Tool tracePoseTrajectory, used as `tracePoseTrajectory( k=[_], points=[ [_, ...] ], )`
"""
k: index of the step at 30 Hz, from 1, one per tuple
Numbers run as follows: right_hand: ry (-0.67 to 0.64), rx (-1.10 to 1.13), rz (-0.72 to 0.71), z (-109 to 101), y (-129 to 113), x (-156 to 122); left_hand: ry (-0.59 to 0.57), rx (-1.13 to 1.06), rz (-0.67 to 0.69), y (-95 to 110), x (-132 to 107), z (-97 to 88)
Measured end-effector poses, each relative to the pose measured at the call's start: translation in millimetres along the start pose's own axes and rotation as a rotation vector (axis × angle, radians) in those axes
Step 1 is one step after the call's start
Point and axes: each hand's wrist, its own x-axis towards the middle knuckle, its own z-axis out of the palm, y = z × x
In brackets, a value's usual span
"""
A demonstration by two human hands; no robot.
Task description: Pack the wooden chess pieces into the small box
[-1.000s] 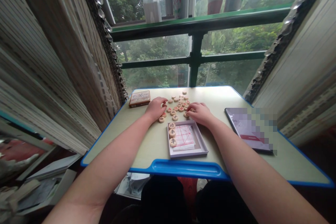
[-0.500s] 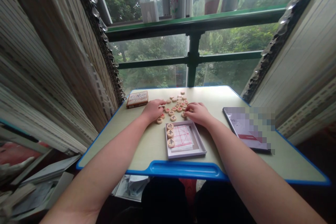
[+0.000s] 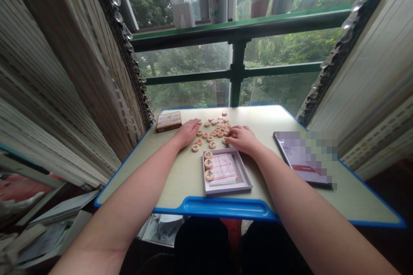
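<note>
Many round wooden chess pieces [image 3: 213,134] lie near the table's far edge [image 3: 251,106], the left hand [image 3: 186,133] flat and spread beside them, the right hand [image 3: 243,140] curled, pinching one.

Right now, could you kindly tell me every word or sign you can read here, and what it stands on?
"車": middle xiangqi piece in the tray.
Other pieces: too small to read.
Box lid: too small.
Pixelated booklet: blurred out.
Can on the sill: too blurred.

車 on xiangqi pieces [image 3: 209,175]
</note>
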Motion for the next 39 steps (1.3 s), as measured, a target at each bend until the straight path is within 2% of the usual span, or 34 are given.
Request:
tracePoseTrajectory(
  k=[4,9,17,22,27,32,34,39],
  points=[
    [0.009,-0.008,-0.007,0.9,-0.1,-0.9,0.022,0.035,0.011,4.9,-1.1,-1.3],
    [0.014,-0.005,-0.02,1.0,1.0,-1.9,0.078,0.103,-0.076,13.7,-5.4,-4.1],
    [0.016,0.009,-0.022,0.6,0.7,-2.3,0.09,-0.024,-0.112,17.9,-5.5,-4.5],
    [0.053,0.093,-0.007,2.0,0.9,0.0,0.056,-0.021,0.059,26.9,-9.9,-3.5],
    [0.145,0.31,0.136,-1.3,7.5,6.5,0.057,0.019,0.137,33.5,-13.0,-2.2],
    [0.257,0.303,0.277,-5.3,16.0,7.5,-0.047,0.014,0.103,34.6,-13.8,0.6],
    [0.246,0.333,0.283,-3.7,14.6,6.2,-0.098,-0.009,0.071,33.6,-11.8,2.1],
    [0.177,0.47,0.218,3.9,5.2,6.2,-0.144,-0.067,0.002,28.8,-4.1,4.4]
  ],
)
